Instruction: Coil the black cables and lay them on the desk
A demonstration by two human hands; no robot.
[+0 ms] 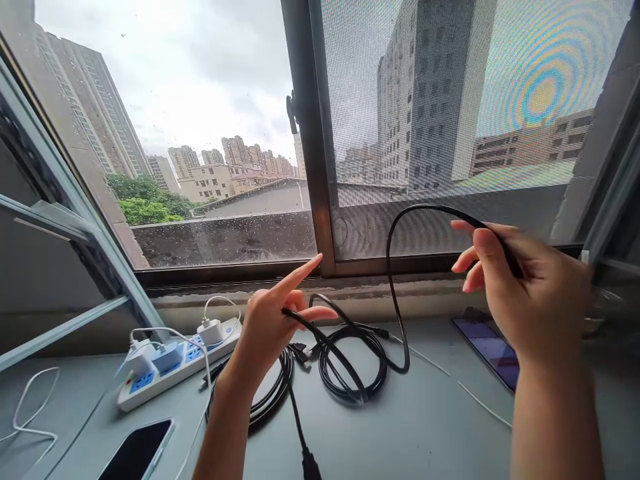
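Observation:
My left hand (275, 312) is in the middle above the desk, index finger stretched out, with a black cable (393, 293) pinched between the thumb and the curled fingers. From there the cable drops toward the desk. My right hand (535, 287), raised at the right, holds another stretch of black cable across the palm under the thumb, its fingertips apart. Between the hands the cable arches up in front of the window and bends down to a coil of black cable (383, 380). A second black coil (286, 383) lies partly behind my left forearm, with a black plug (311, 465) near the front.
A white power strip (180, 363) with chargers plugged in lies at the left. One phone (137, 450) rests at the front left, another phone (487, 347) at the right beside my right wrist. Thin white cables cross the desk (425, 427). A window frame (325, 247) stands behind.

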